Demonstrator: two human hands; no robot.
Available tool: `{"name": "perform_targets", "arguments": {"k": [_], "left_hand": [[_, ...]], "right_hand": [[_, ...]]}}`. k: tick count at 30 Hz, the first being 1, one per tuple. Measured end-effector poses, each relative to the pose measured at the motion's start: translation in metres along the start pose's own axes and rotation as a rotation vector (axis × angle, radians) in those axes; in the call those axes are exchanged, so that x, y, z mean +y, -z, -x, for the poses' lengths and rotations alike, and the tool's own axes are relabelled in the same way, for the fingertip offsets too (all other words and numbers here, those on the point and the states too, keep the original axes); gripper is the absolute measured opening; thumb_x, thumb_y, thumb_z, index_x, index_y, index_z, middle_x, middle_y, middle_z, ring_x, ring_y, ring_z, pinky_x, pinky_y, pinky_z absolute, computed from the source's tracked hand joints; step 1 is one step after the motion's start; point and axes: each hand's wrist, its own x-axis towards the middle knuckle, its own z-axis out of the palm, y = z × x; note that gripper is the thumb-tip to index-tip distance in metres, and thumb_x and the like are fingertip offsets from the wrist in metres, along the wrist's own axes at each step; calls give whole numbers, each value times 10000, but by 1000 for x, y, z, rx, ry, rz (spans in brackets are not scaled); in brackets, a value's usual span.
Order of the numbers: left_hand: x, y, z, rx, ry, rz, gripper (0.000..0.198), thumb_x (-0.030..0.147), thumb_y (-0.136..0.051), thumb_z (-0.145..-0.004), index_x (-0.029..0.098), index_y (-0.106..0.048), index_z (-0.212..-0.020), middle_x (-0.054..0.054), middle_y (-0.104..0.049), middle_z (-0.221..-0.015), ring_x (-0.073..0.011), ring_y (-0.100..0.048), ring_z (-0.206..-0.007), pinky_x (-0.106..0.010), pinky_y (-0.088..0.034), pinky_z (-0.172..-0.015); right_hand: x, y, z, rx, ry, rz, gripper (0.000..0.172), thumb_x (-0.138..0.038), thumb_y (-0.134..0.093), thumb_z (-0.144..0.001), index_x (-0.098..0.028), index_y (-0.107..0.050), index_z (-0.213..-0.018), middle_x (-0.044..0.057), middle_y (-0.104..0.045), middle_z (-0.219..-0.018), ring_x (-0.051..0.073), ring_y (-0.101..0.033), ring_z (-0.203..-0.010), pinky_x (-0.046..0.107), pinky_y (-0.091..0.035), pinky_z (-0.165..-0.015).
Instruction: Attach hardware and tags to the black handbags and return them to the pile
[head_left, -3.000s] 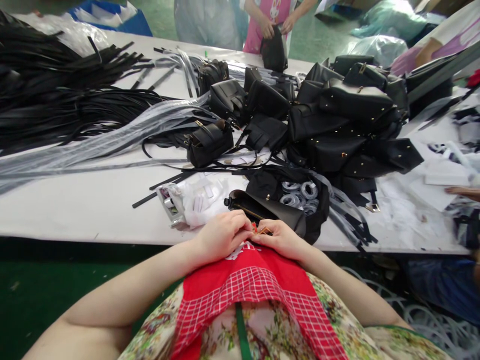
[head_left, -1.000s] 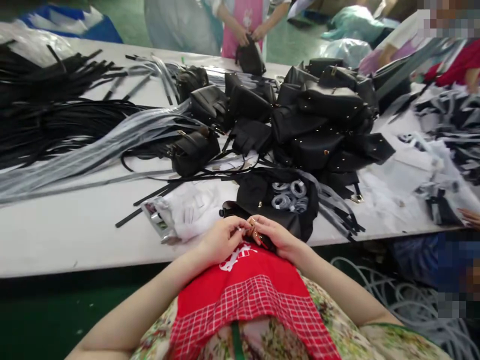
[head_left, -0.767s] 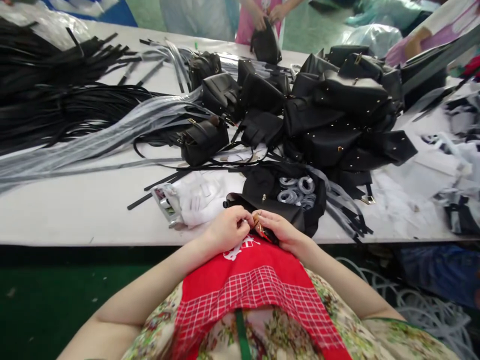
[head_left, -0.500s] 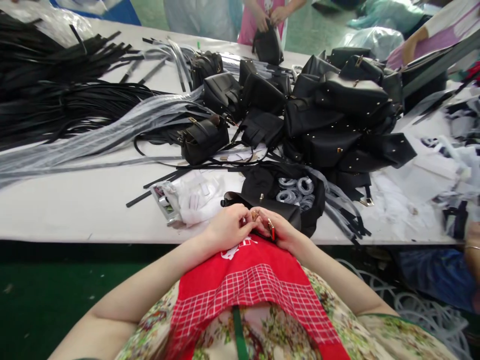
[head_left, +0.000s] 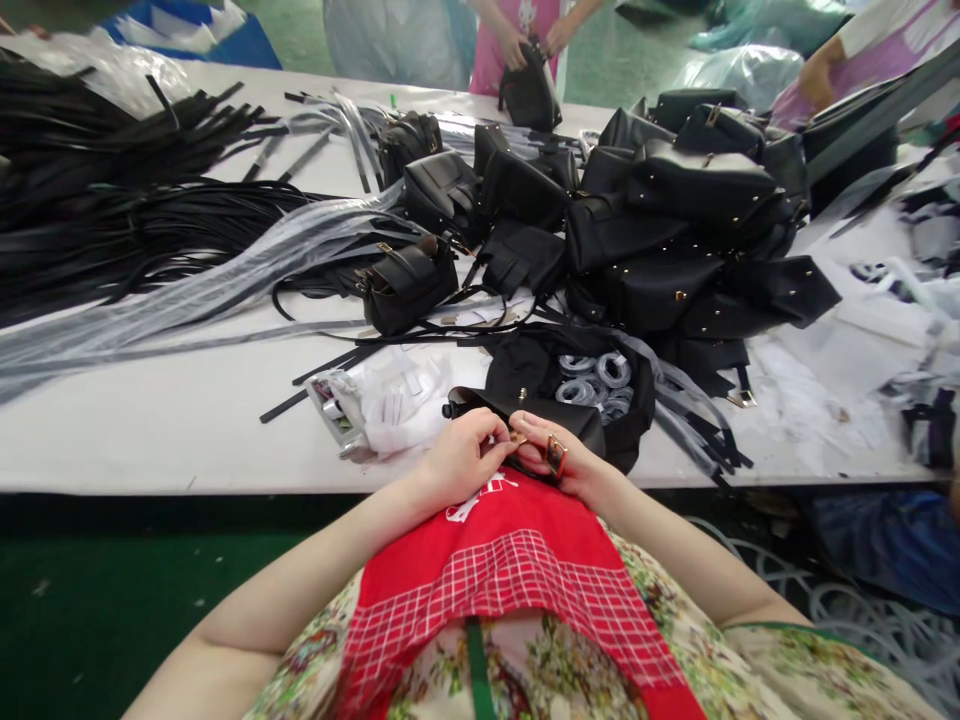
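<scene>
White table (head_left: 150, 440), near edge.
Gold buckle (head_left: 555, 455) lies within the half-curled right hand (head_left: 576, 466); left hand (head_left: 466, 452), just left, fingers bent, hold unclear.

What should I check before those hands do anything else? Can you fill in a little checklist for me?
1. Hands together: ok. The left hand and right hand meet above the red apron.
2. Gold buckle in sight: ok. It shows against the right hand.
3. Left fingers gripping well: cannot tell. What is between their tips is too small and partly hidden.
4. Clear coils away from the hands: ok. They lie farther back on the table.
5. Tidy space near the left hand: not ok. White packets lie just beyond it.
</scene>
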Motion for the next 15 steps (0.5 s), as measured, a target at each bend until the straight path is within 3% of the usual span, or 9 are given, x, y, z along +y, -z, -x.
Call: {"name": "perform_targets", "arguments": {"k": [4, 9, 12, 15], "left_hand": [[3, 0, 2, -9, -77, -43, 142, 202, -553, -892, 178, -552, -752, -29, -591, -868, -149, -563, -814, -273, -463, -739], [4, 0, 5, -117, -177, -148, 189, 186, -407, -950, 179, -554, -831, -68, -613, -941, -175, -587, -859, -312, -483, -780], [2, -1, 7, -87, -149, -54, 153, 177, -435, -932, 186, -551, -832, -60, -634, -925, -175, -596, -872, -313, -484, -796], [-3, 0, 9, -85, -29, 129, 125, 204, -482, -916, 188, -554, -814, -33, -644, -840, -152, -601, -776, -293, -489, -738]], "right_hand": [[2, 4, -2, -21, -21, -15, 326, -427, -618, -857, -191, -456, -702, -80, -391, -488, 55, -263, -389, 221, -157, -393], [0, 3, -1, -51, -55, -84, 299, -388, -659, -820, -179, -481, -702, -81, -400, -504, 48, -267, -387, 225, -149, -399], [-1, 3, -1, -54, -70, -117, 283, -370, -661, -816, -175, -489, -704, -84, -390, -495, 46, -271, -384, 221, -145, -402], [0, 6, -1, -21, -93, -133, 314, -364, -637, -838, -176, -462, -656, -83, -385, -469, 44, -271, -375, 217, -164, -403]]}}
